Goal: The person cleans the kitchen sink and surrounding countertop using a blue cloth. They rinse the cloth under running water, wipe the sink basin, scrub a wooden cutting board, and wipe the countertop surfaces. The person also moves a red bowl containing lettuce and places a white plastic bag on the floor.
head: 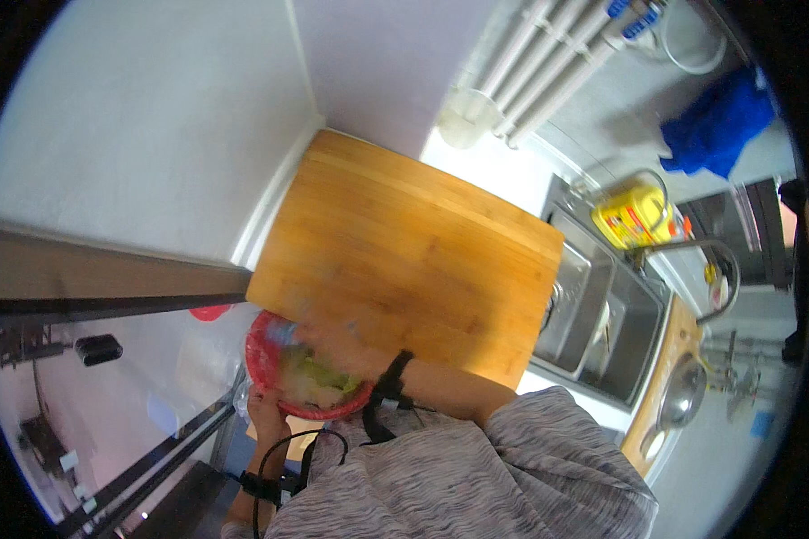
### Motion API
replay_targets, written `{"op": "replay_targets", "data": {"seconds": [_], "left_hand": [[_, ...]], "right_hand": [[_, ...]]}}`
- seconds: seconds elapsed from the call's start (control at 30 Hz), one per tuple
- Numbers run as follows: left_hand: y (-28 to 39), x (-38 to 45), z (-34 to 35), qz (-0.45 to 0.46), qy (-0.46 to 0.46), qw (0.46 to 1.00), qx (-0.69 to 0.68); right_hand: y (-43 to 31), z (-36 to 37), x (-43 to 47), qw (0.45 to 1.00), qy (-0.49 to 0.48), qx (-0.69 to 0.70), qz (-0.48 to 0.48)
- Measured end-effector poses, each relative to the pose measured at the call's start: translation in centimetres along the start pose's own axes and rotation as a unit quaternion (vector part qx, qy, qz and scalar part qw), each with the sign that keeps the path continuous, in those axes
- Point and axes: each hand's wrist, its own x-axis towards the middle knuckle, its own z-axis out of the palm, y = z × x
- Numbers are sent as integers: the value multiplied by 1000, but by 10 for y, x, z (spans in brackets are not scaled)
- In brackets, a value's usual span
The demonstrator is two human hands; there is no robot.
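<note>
A red plastic basin (259, 357) with leafy green vegetables (323, 374) in it is held low, beside the near left edge of a wooden cutting board (411, 249). My left hand (267, 411) grips the basin's rim at its near left side. Over the basin and the board's near edge is my right hand (320, 340), blurred by motion. A small bluish thing (282, 332) shows by its fingers; whether the hand holds it I cannot tell.
Right of the board is a steel double sink (600, 303) with a curved faucet (731, 269). A yellow jug (630, 219) stands behind it. A translucent cup (468, 120) is beyond the board, by white pipes (553, 60). A blue cloth (718, 124) hangs on the wall.
</note>
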Motion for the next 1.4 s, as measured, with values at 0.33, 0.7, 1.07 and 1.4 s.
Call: {"op": "replay_targets", "data": {"seconds": [0.33, 0.7, 1.07, 1.4], "left_hand": [[7, -2, 5, -37, -7, 999, 15], [5, -7, 8, -7, -9, 1000, 9], [-18, 1, -10, -10, -16, 1000, 13], [-1, -9, -3, -22, -36, 999, 5]], "right_hand": [[103, -203, -135, 856, 351, 206, 320], [110, -76, -69, 919, 246, -163, 260], [-6, -123, -68, 861, 173, 386, 283], [190, -200, -138, 856, 305, -177, 378]]}}
